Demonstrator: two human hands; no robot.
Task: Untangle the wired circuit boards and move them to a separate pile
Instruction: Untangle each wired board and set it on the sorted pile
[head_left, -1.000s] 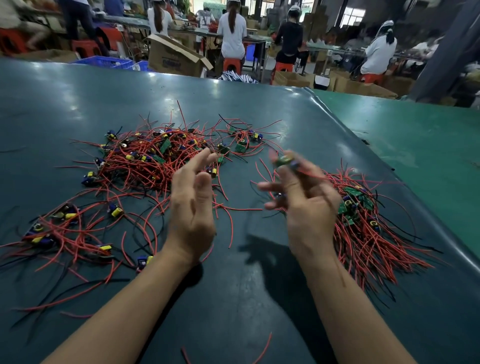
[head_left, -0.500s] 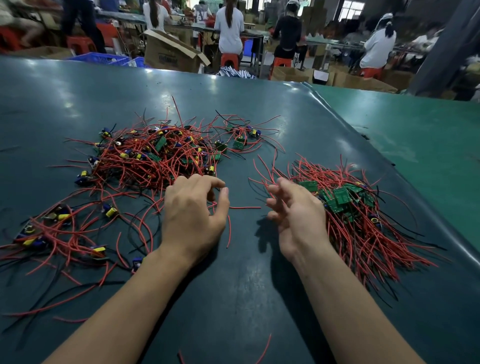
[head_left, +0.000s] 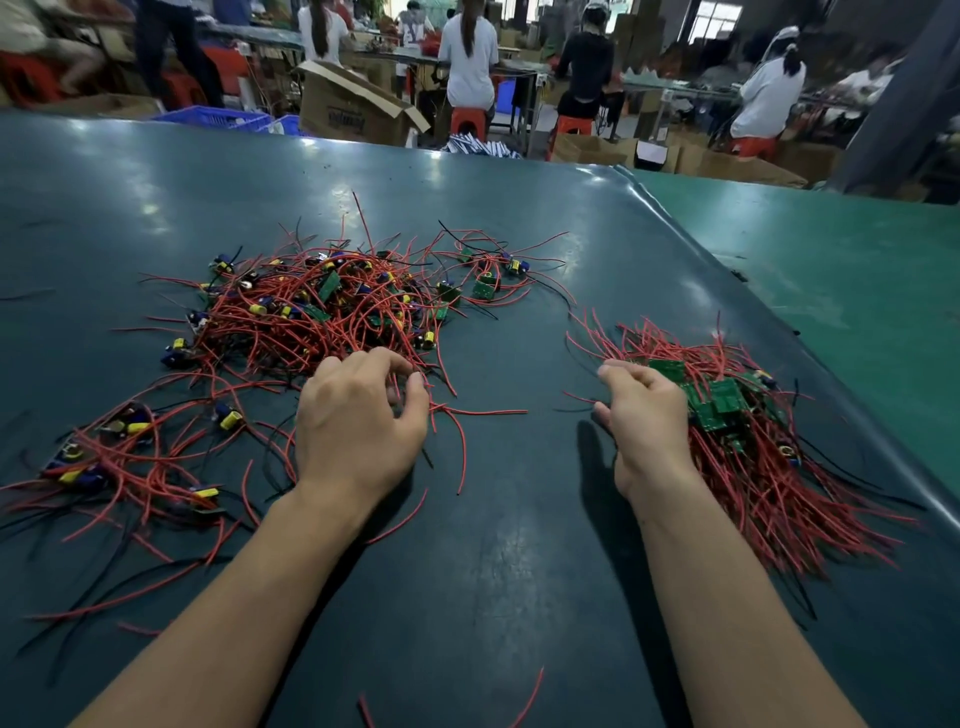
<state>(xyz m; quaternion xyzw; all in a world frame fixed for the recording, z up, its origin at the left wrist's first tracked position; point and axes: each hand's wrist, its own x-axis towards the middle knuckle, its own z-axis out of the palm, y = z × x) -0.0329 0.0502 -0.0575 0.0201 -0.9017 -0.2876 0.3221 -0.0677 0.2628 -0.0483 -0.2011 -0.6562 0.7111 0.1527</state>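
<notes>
A tangled pile of wired circuit boards (head_left: 322, 312), red and black wires with small green boards and yellow-blue parts, lies left of centre on the dark table. My left hand (head_left: 358, 415) sits at its near edge, fingers and thumb curled round a few red wires. A separate pile (head_left: 753, 467) of boards with the wires lying more parallel is on the right. My right hand (head_left: 644, 415) rests at that pile's left edge, fingers loosely curled, with nothing visibly held.
A smaller clump of wired boards (head_left: 119, 447) lies at the near left. Loose red wire ends lie on the dark green mat (head_left: 493, 571). A lighter green table (head_left: 857, 291) adjoins on the right. Beyond the far edge are a cardboard box (head_left: 353, 109) and seated people.
My right hand put the board it held onto the right pile and let go. My left hand dropped from open in the air onto the tangled pile and closed on wires.
</notes>
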